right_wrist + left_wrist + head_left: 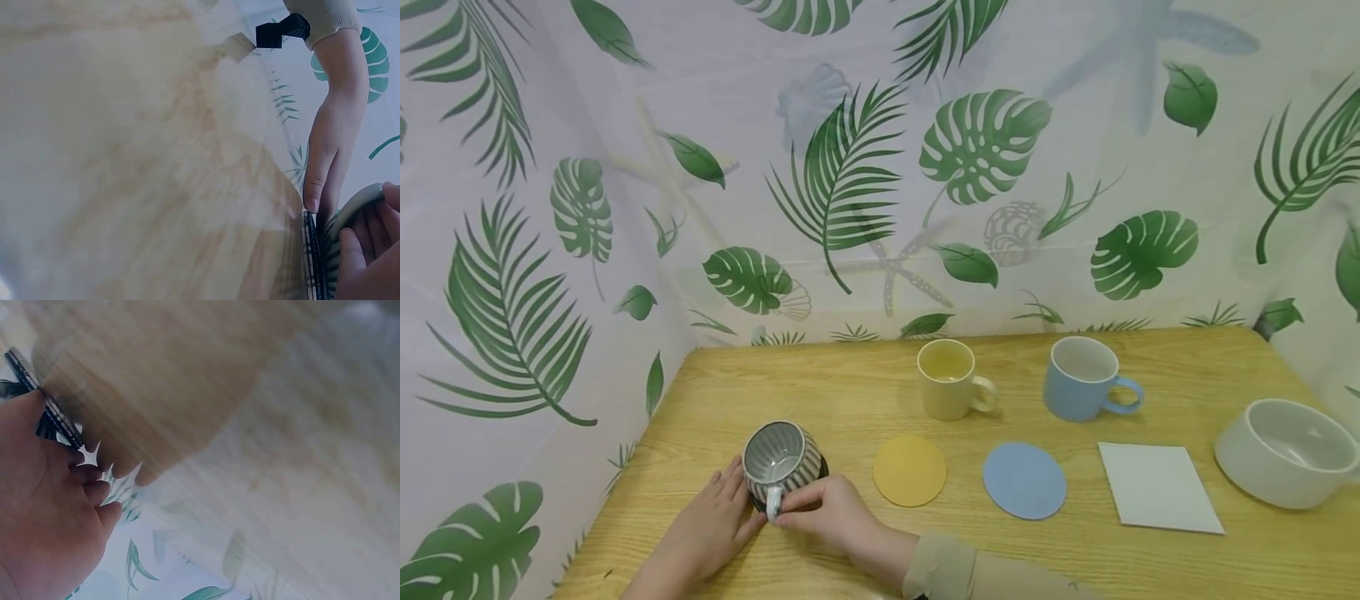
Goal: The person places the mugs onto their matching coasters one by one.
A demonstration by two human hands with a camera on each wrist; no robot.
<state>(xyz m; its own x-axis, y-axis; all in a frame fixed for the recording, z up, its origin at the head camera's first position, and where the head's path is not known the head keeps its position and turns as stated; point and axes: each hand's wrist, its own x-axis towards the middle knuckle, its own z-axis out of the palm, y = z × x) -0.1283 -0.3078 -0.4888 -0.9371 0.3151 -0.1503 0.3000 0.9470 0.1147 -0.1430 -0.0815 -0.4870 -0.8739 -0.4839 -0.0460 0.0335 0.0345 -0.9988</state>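
A grey-and-white striped mug point(802, 472) stands upright on a dark coaster point(824, 467) at the left of the table, its handle point(773, 503) towards me. My right hand point(844, 522) pinches that handle between thumb and fingers; the curved handle point(357, 205) also shows in the right wrist view. Flat beside the mug, my left hand point(709, 527) has its fingers extended along the left side and its thumb at the coaster's near edge. Seen in the left wrist view, the left thumb point(28, 407) touches the patterned rim of the coaster point(61, 422). Most of the coaster is hidden beneath the mug.
Right of the mug lie a round yellow coaster point(910, 471), a round blue coaster point(1025, 481) and a square white coaster point(1161, 487). Behind them stand a yellow mug point(945, 396) and a blue mug point(1070, 396). A wide white cup point(1262, 467) sits far right. Leaf-printed cloth point(865, 167) surrounds the table.
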